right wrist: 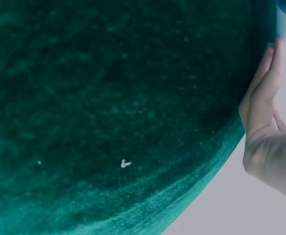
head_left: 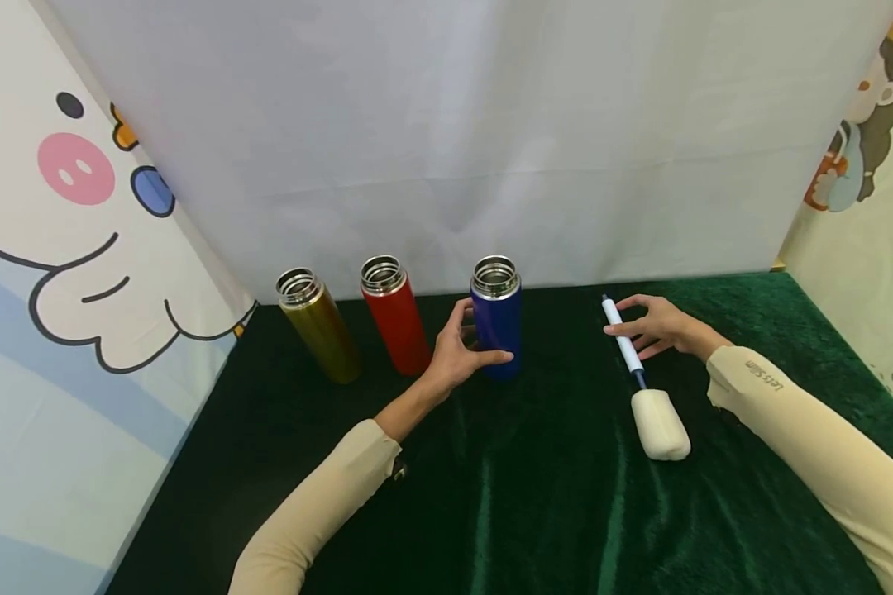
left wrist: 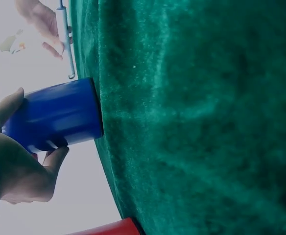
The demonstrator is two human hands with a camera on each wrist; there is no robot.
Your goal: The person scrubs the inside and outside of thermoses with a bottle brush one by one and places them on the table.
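My left hand (head_left: 457,351) holds a blue bottle (head_left: 500,335) that stands upright, its steel mouth uncovered; the thumb lies in front and fingers reach behind. In the left wrist view the blue bottle's (left wrist: 59,115) base is at the green cloth. Off to the right, my right hand (head_left: 658,324) has thumb and fingers on either side of the white handle of a sponge bottle brush (head_left: 627,343). The brush's thick cream sponge head (head_left: 661,426) points toward me. In the right wrist view the right hand (right wrist: 265,98) is at the right edge, its grip partly cut off.
Left of the blue bottle stand a red bottle (head_left: 398,322) and a gold bottle (head_left: 322,330), both with uncovered mouths. Dark green velvet cloth (head_left: 536,496) covers the table. A white curtain (head_left: 454,124) hangs at the back, with printed panels on both sides.
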